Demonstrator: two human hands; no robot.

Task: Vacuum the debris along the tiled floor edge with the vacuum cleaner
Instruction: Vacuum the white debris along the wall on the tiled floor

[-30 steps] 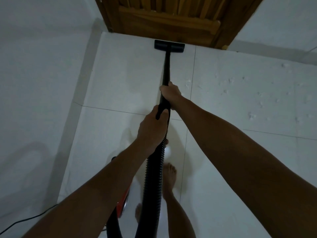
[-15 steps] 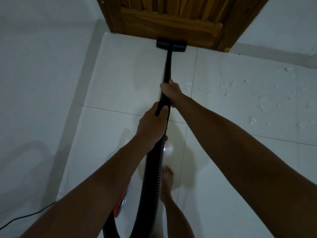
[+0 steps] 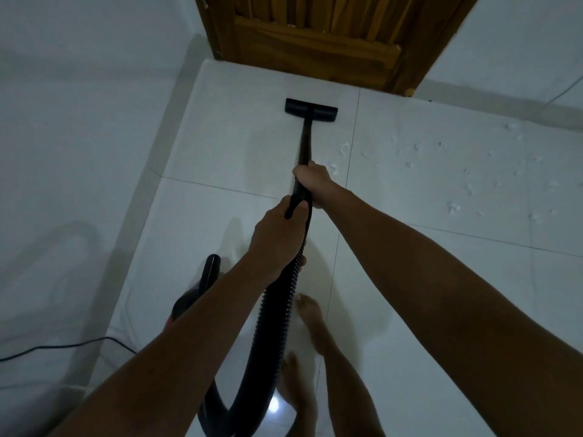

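Head view — left grip: left hand (image 3: 277, 239) wrapped round the vacuum cleaner's handle end, where the rigid black wand (image 3: 305, 146) met the ribbed hose (image 3: 274, 313); thumb laid over the top.
Head view — right grip: right hand (image 3: 312, 181) closed round the wand just ahead of the left hand, knuckles up.
Head view — nozzle: flat black floor head (image 3: 310, 108) set flat on the tiled floor (image 3: 239, 146), near the far edge, a little short of the wooden door (image 3: 318, 36); not touching it.
Head view — debris: small pale scraps (image 3: 454, 207) scattered over the floor's right side, well apart from the nozzle; a few bits (image 3: 344, 149) just right of the wand.
Head view — vacuum body: dark canister (image 3: 202, 288) with a red trim, by the floor's left edge, partly hidden under the left forearm.
Head view — hose run: curved down from the left hand, looped at the near edge of the floor.
Head view — cord: thin black cable (image 3: 63, 346) trailing across the left wall base toward the canister.
Head view — feet: bare feet (image 3: 310, 313) planted on the tiles right of the hose.
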